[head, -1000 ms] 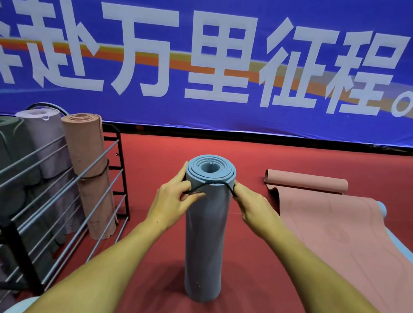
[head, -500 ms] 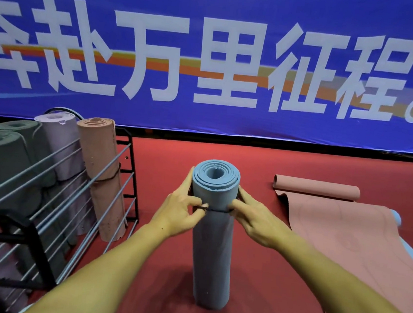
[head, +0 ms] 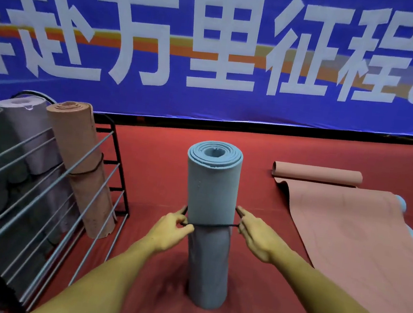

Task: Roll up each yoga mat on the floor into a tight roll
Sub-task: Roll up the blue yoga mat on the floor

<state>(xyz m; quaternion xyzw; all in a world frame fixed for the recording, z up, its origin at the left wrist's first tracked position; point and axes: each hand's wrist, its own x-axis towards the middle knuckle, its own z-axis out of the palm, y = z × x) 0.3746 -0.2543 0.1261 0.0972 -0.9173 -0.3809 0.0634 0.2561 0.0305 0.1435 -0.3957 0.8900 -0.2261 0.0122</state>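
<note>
A rolled blue yoga mat (head: 211,190) stands upright on the red floor in front of me. A thin black elastic band (head: 214,225) circles it about halfway down. My left hand (head: 171,231) pinches the band at the roll's left side. At the right side, my right hand (head: 256,234) hooks its fingers under the band. A pink mat (head: 360,238) lies mostly unrolled on the floor to the right, its far end curled into a small roll (head: 317,173). A light blue mat edge (head: 400,202) peeks from beneath it.
A metal wire rack (head: 51,191) at the left holds several rolled mats: a pink one (head: 82,166) tied with a band, a lilac one (head: 28,130) and dark green ones. A blue banner (head: 216,50) covers the back wall.
Both hands have slid the black band down from the top of the blue roll to about its middle. The view has tilted slightly.
</note>
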